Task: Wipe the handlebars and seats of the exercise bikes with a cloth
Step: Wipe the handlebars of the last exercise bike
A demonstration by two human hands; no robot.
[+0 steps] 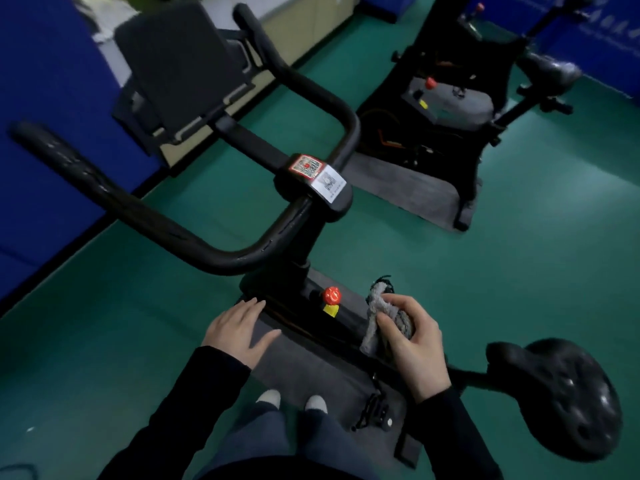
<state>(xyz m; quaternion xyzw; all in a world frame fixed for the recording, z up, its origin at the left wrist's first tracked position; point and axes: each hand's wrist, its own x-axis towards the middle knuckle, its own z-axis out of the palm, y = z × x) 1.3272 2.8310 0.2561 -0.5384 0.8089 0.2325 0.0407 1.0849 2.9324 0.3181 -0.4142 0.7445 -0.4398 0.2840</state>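
1. The fingers (pixel 410 301) of the right hand (pixel 415 348) are curled round a bunched grey cloth (pixel 375 308), with the thumb pressed on its front. Part of the cloth is buried in the palm, so its full shape is hard to make out.
2. The left hand (pixel 239 329), at about seven o'clock from the red knob (pixel 330 295), has its fingers straight and loosely spread and grips nothing. Whether it touches the grey frame cover (pixel 304 372) beneath cannot be told.
3. The cloth sits at roughly five o'clock from the middle of the view, apart from both the handlebars (pixel 194 237) and the seat (pixel 571 396).
4. The handlebars sweep from nine to twelve o'clock with blurred tips. The stickers (pixel 317 174) on their clamp are unreadable.
5. The seat lies at four o'clock, and its post is partly hidden behind the right wrist.
6. A second bike (pixel 450 109) stands at one o'clock on the green floor (pixel 519 254). Its upper end is cut off by the frame edge.
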